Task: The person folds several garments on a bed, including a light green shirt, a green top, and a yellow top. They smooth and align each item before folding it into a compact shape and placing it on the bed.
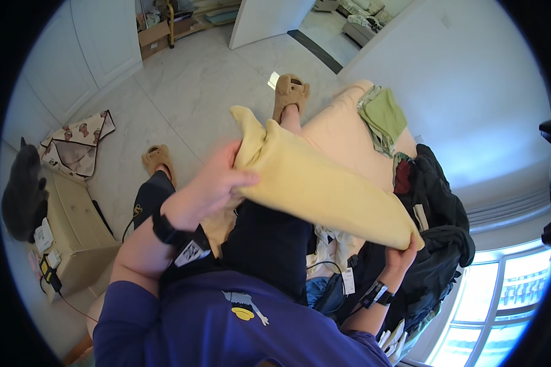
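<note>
A pale yellow folded cloth (pixel 324 183), long and narrow, is stretched between my two hands above my lap. At its left end, my left hand (pixel 217 174) is closed on the fabric, thumb on the near side; this hand is slightly blurred. A loose flap of the cloth sticks up just beyond those fingers. My right hand (pixel 404 254) grips the lower right end, its fingers partly hidden by the cloth. Beyond the cloth lies a peach bed surface (pixel 330 125), with folded green garments (pixel 382 119) at its far right.
Dark clothes (pixel 434 196) are heaped on my right, near the window (pixel 496 306). A grey cat (pixel 24 192) sits on a cream cabinet (pixel 73 214) at the left. A patterned cloth (pixel 79 144) lies by the cabinet. An open door (pixel 269 21) stands at the back.
</note>
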A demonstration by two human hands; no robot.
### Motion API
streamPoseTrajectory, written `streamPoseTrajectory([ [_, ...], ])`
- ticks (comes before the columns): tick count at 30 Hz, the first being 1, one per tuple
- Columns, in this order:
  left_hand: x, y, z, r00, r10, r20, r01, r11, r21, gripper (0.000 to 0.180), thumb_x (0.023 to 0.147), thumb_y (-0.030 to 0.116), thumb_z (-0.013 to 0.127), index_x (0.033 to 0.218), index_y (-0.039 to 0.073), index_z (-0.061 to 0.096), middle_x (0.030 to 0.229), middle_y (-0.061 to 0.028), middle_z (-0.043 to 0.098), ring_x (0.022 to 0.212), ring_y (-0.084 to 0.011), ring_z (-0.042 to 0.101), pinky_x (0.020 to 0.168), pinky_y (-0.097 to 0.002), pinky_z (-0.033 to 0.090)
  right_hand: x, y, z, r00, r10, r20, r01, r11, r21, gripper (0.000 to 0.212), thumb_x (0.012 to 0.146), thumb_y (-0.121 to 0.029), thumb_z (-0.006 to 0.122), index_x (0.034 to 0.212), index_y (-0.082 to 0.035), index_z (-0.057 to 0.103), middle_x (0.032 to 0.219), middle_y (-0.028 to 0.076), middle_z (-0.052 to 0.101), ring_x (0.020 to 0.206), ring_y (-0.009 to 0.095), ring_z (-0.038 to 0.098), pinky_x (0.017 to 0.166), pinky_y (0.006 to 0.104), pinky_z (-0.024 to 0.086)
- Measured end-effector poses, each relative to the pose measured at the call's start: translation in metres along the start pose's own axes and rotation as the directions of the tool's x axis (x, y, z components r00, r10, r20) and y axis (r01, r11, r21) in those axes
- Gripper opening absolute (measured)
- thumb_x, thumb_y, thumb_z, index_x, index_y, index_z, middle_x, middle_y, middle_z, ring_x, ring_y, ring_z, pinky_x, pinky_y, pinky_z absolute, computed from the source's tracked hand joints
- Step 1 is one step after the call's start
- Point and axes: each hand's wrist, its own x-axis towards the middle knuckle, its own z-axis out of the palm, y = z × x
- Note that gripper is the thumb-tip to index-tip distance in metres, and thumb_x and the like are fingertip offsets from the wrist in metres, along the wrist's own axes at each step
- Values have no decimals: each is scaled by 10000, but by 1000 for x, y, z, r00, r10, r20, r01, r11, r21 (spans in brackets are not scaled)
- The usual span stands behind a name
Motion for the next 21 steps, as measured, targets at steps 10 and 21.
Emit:
streamPoseTrajectory([
  [10,-88,-98,-58,821,-431,-374,488,870,68,988,683,-182,526,1479,201,83,1277,-186,476,1135,-284,537,872,-387,488,-65,149,-161,767,364,-529,-381,921,81,321,941,-296,478,1145,-68,576,1127,62,646,1011,234,639,773,368,561],
  [21,-81,-78,-59,895,-438,-84,444,894,62,784,706,-139,456,1415,176,348,1242,-108,518,1070,-164,540,808,-240,454,-45,124,-137,917,143,-373,-366,676,-640,473,955,-345,359,1223,6,529,1231,169,580,1117,318,570,917,448,482],
])
